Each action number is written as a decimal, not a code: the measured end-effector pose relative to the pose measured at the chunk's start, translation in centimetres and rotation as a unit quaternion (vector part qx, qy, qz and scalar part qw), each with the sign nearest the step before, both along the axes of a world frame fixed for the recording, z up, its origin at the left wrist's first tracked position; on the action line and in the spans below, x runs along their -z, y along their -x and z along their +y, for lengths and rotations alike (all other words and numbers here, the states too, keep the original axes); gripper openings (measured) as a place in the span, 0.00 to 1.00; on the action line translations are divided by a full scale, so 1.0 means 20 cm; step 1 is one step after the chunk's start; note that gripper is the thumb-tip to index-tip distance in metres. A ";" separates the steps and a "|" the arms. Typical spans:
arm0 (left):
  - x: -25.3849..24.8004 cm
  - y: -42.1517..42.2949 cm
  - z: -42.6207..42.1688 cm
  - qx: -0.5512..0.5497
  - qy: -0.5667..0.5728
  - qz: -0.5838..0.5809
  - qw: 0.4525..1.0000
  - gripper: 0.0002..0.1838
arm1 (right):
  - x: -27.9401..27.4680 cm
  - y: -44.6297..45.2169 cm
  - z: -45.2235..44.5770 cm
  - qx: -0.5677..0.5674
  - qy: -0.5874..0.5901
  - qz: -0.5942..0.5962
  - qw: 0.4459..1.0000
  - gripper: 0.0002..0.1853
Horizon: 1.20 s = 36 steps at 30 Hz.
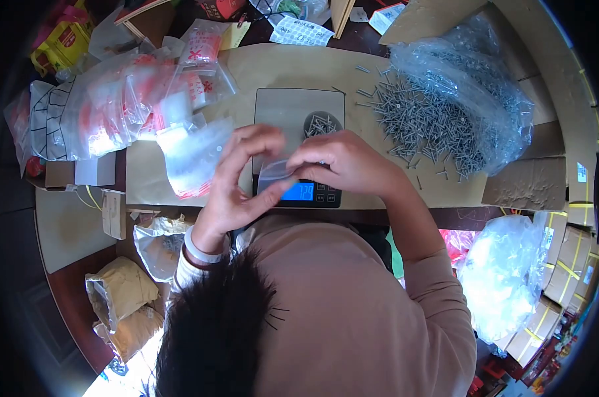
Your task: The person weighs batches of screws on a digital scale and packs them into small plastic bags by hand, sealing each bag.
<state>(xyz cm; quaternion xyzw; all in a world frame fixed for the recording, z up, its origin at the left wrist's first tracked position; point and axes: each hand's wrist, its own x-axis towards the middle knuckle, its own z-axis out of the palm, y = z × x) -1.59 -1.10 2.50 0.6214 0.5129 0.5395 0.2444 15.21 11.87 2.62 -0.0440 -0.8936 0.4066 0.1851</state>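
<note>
A small clear plastic bag [273, 171] is between my hands, above the front of a digital scale [266, 106] whose lit display [301, 192] seems to read 729. My right hand [336, 159] pinches the bag's right side between thumb and fingers. Curved and slightly blurred, my left hand [240, 175] has its fingers apart from the thumb, whose tip lies by the bag's lower edge. On the scale, partly behind my right hand, a small round dish [307, 126] contains several screws [322, 124].
A large heap of screws [422, 119] spills from a clear bag [471, 79] beside a cardboard box [544, 59] at the right. Printed plastic bags [114, 106] pile up at the left, with frosted bags [190, 155] nearer my left hand. Loose screws lie on the cardboard sheet [240, 63].
</note>
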 end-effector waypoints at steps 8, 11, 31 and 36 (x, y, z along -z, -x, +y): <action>0.07 0.00 -0.01 0.095 0.220 -0.200 0.950 0.22 | -0.06 -0.02 -0.03 -0.032 -0.026 -0.054 0.998 0.07; 0.06 -0.01 -0.02 0.058 0.225 -0.229 0.945 0.21 | -0.05 -0.04 0.01 0.003 0.049 -0.026 0.998 0.07; 0.17 0.07 -0.12 -0.055 0.176 -0.178 0.967 0.12 | 0.12 -0.07 0.18 0.200 -0.086 -0.208 0.954 0.09; 0.17 0.06 -0.12 -0.052 0.183 -0.182 0.965 0.12 | 0.14 -0.12 0.20 0.189 -0.073 -0.101 0.974 0.08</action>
